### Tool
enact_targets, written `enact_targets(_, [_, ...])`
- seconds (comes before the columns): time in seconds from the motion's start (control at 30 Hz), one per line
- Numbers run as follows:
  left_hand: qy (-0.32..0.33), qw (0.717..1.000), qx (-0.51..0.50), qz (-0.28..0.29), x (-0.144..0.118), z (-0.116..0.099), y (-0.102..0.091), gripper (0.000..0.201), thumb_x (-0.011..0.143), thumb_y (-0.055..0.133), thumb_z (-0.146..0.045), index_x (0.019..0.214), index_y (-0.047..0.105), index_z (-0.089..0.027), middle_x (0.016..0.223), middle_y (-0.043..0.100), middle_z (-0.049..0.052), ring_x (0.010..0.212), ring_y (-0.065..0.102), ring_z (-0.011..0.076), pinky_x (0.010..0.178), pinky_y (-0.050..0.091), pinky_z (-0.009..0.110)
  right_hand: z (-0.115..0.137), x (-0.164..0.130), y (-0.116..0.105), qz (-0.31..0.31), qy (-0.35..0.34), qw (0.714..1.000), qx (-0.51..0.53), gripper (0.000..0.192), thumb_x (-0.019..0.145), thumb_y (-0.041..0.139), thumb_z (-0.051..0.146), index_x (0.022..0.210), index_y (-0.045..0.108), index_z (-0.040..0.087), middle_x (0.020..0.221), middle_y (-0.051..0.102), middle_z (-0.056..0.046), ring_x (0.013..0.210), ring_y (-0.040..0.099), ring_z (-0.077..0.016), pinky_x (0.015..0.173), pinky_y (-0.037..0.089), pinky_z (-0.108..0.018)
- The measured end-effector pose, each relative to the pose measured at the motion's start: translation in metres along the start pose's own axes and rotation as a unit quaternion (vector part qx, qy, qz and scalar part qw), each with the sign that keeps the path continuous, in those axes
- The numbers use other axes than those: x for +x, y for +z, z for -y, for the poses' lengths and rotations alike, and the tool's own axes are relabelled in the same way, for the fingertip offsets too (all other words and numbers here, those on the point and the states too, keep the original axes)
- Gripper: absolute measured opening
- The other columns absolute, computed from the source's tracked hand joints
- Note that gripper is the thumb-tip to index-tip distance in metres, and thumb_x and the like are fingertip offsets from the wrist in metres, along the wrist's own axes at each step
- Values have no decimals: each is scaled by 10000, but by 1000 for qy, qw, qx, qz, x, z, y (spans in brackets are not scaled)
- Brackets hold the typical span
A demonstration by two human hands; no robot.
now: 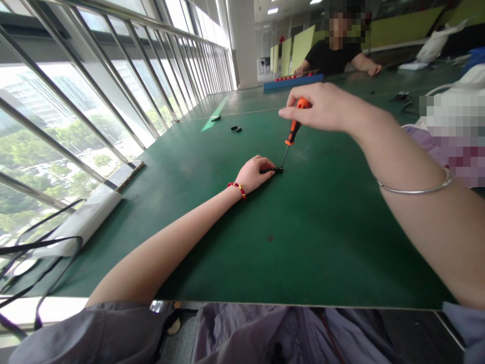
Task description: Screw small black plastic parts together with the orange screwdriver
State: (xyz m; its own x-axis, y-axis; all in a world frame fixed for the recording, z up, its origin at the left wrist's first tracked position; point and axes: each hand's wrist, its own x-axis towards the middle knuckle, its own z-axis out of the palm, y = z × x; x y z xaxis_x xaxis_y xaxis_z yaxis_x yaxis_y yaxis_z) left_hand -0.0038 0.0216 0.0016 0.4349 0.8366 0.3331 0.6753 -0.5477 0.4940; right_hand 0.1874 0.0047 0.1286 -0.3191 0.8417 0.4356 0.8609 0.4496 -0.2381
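My left hand (pixel 254 173) rests on the green table (pixel 303 242), its fingers closed on a small, slim black part (pixel 278 170) that lies flat. In my right hand (pixel 316 106) is a screwdriver (pixel 293 132) with an orange and black handle, pinched near the top. It leans slightly, and the thin metal shaft runs down to the right end of the black part. Whether the tip sits in a screw is too small to tell. Fingers partly hide the black part's left end.
Small black pieces (pixel 236 129) and another black piece (pixel 216 119) lie farther back. A blue rack with red items (pixel 291 83) stands before a person (pixel 335 53) across the table. Metal railing (pixel 151 76) and a white box with black straps (pixel 83 222) are at left; a white bag (pixel 470 86) is at right.
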Motion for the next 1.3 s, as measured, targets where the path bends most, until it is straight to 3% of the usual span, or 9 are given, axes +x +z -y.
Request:
enact_targets(0.2, [2, 1000, 4, 3, 0, 0, 0, 170, 780, 605, -221, 915, 684, -155, 943, 618, 48, 804, 596, 144, 804, 511, 284, -1, 0, 0, -10, -17, 1000, 14, 250, 685, 601, 286, 918, 593, 193, 782, 585, -17, 648, 455, -132, 622, 342, -264])
enact_targets(0.37, [2, 1000, 8, 4, 0, -1, 0, 169, 783, 605, -213, 920, 684, -155, 946, 618, 50, 818, 600, 150, 803, 507, 283, 0, -1, -1, 2, -6, 1000, 6, 309, 818, 487, 442, 765, 626, 170, 693, 569, -27, 622, 448, -131, 624, 328, -280])
enact_targets(0.5, [0, 1000, 8, 6, 0, -2, -1, 170, 783, 606, -211, 923, 681, -150, 951, 617, 52, 825, 602, 154, 800, 505, 281, 1, -1, -1, -15, -31, 999, 25, 225, 672, 607, 250, 886, 628, 183, 790, 618, -18, 650, 477, -129, 616, 341, -257])
enact_targets(0.7, [4, 1000, 10, 7, 0, -2, -1, 163, 783, 604, -209, 916, 678, -153, 950, 617, 54, 827, 602, 157, 799, 505, 284, 1, -1, -2, 11, 1, 1000, 10, 284, 789, 513, 431, 756, 639, 178, 720, 592, -36, 628, 459, -137, 607, 330, -276])
enact_targets(0.83, [4, 1000, 13, 8, 0, -1, -1, 165, 780, 605, -207, 919, 677, -156, 953, 619, 52, 831, 601, 157, 802, 505, 285, -1, 0, -2, 0, -18, 1000, 9, 278, 673, 619, 286, 937, 608, 199, 790, 609, -21, 650, 473, -138, 609, 345, -263])
enact_targets(0.97, [7, 1000, 12, 7, 0, -1, -1, 169, 783, 603, -211, 923, 678, -154, 950, 617, 52, 830, 600, 158, 797, 503, 283, 0, -1, -2, 10, -7, 1000, 20, 273, 793, 522, 442, 841, 615, 189, 772, 601, -31, 642, 469, -139, 622, 343, -274])
enact_targets(1.07, [7, 1000, 12, 8, 0, 0, 0, 168, 783, 604, -213, 918, 680, -149, 947, 616, 57, 829, 599, 161, 796, 502, 288, 0, -2, -3, 12, -11, 1000, 24, 218, 783, 525, 332, 922, 614, 189, 760, 585, -26, 619, 454, -129, 613, 339, -269])
enact_targets(1.17, [7, 1000, 12, 6, 0, 0, 0, 160, 783, 604, -210, 912, 678, -151, 943, 614, 53, 827, 600, 159, 797, 503, 285, 0, -1, -2, 10, -11, 1000, 23, 364, 703, 610, 292, 1051, 563, 195, 813, 592, -27, 649, 466, -137, 614, 347, -264])
enact_targets(1.3, [9, 1000, 14, 5, 0, 0, 0, 158, 785, 605, -217, 912, 677, -157, 943, 614, 49, 835, 600, 160, 801, 504, 284, -1, 0, -2, 22, -10, 1000, 19, 278, 817, 489, 436, 800, 612, 186, 759, 595, -34, 656, 471, -144, 629, 340, -279])
